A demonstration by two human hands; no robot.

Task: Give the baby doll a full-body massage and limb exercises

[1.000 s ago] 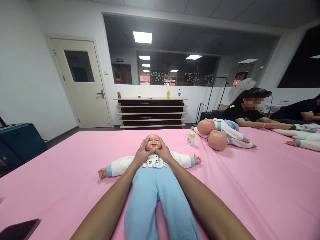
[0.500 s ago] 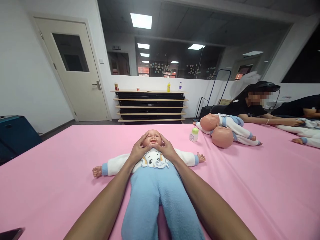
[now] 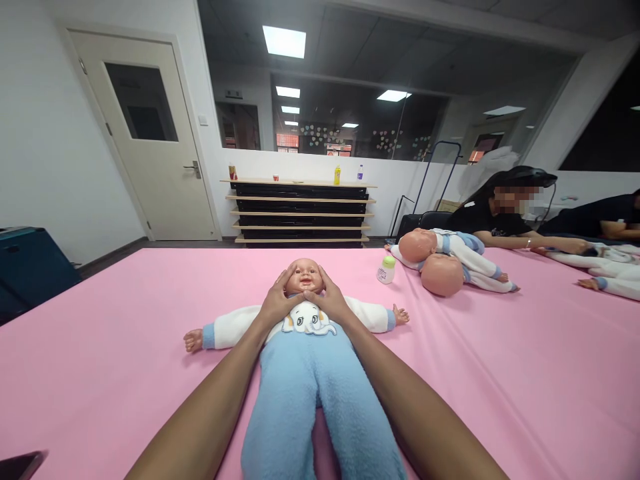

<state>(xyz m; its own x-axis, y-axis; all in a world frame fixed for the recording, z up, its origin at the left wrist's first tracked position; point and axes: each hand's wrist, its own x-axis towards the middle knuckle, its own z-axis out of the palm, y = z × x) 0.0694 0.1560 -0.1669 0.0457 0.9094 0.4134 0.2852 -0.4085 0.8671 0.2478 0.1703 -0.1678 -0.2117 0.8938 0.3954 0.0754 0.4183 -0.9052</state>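
A baby doll in a white top with an elephant face and fuzzy blue trousers lies on its back, arms spread wide. My left hand cups one side of the doll's head, fingers along the cheek. On the other side my right hand holds it the same way. Both thumbs come together at the chin, just above the collar. The doll's eyes, nose and mouth show between my hands. Its feet are out of view.
A pink-covered table bears everything. Right of the doll stands a small green-capped bottle. Two more dolls lie beyond it. A co-worker leans over another doll at right. A dark object sits at the near left corner.
My thumbs have slid slightly down from just under the doll's lower lip to its chin, and their tips are closer together. The co-worker's arm at the right has shifted a little.
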